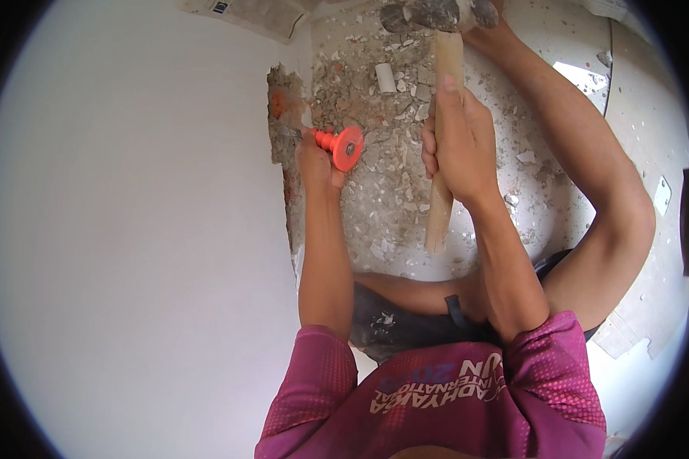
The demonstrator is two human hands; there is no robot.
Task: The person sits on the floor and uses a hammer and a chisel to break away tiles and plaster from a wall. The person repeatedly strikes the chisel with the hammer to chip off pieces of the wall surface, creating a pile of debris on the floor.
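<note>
A ragged strip of plaster is already gone from the white wall (130, 229), baring rough masonry in the broken channel (287, 138), and rubble (390, 153) litters the floor beside it; judging by the intact plaster above and below the gap, more is left to cut. The left hand (314, 161) is closed around the chisel (325, 141) just behind its orange hand guard (347, 148), tip set into the channel. The right hand (455, 141) grips the hammer (442, 130) by its wooden handle (head raised, well apart from the chisel's struck end).
</note>
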